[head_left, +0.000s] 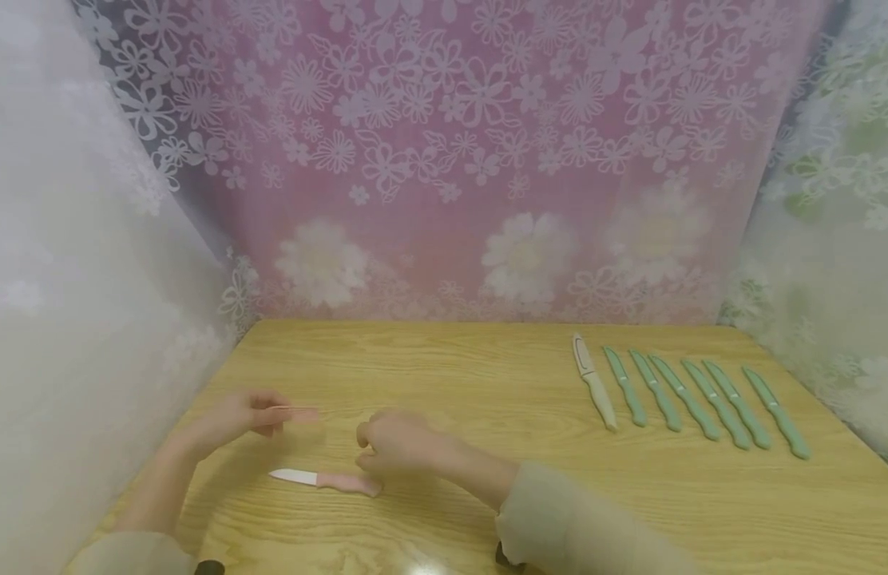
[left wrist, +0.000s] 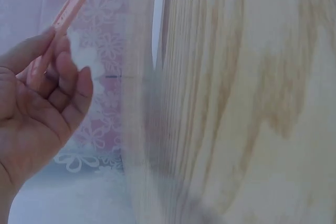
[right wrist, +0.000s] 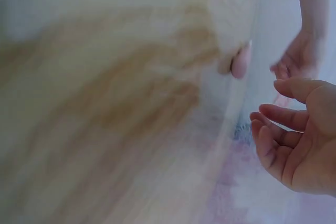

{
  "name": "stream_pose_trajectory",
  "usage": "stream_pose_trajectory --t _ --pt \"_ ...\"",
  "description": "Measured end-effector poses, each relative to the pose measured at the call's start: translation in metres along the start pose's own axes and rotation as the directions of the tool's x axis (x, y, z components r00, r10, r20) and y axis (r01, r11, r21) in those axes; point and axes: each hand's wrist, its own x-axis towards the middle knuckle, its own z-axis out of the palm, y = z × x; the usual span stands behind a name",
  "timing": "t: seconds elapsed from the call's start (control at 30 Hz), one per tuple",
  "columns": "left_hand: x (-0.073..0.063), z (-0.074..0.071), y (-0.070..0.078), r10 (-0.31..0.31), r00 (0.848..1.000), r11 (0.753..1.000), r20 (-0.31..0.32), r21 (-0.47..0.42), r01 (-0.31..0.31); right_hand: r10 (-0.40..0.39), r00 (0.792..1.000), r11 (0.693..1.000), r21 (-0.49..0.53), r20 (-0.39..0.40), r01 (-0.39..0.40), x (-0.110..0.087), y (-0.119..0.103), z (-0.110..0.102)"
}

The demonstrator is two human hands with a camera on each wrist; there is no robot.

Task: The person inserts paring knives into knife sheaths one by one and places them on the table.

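My left hand (head_left: 231,421) is raised above the left part of the table. Between its thumb and fingers it pinches a thin pink blade cover (head_left: 304,414); in the left wrist view the cover (left wrist: 73,13) shows a slot along its length. A small knife (head_left: 349,483) with a white blade and pink handle lies on the table below the hands, its tip pointing left. Just above the handle end is my right hand (head_left: 401,443), slightly blurred. In the right wrist view this hand (right wrist: 299,140) has loosely bent fingers and nothing between them.
Several green knives (head_left: 691,399) lie in a slanted row at the right of the wooden table (head_left: 444,367). A cream-handled knife (head_left: 598,399) lies at the row's left end. A pink flowered curtain (head_left: 444,239) hangs behind the table, with pale curtains at both sides.
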Motion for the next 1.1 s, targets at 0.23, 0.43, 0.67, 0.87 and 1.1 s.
stream_pose_trajectory --t 0.23,0.43,0.67,0.87,1.1 --pt "0.014 0.007 0.011 -0.014 0.988 0.997 -0.157 -0.078 0.002 -0.087 0.996 0.996 0.031 0.036 0.086 0.016 -0.018 0.016" --pt "0.031 0.017 0.022 0.027 0.961 0.98 -0.274 -0.184 -0.08 -0.133 0.991 0.989 -0.062 0.026 0.135 0.023 -0.028 0.025" --pt "0.047 0.028 0.029 -0.023 0.942 0.938 -0.335 -0.332 -0.095 -0.042 0.993 0.996 -0.079 0.107 0.05 0.021 -0.036 0.024" --pt "0.054 0.032 0.037 -0.053 0.93 0.932 -0.363 -0.352 -0.084 -0.003 0.981 1.0 -0.022 0.194 0.007 0.013 -0.028 0.018" --pt "0.061 0.036 0.047 -0.101 0.937 0.881 -0.335 -0.467 -0.072 0.094 0.981 0.99 0.086 0.17 -0.11 0.006 0.005 0.007"
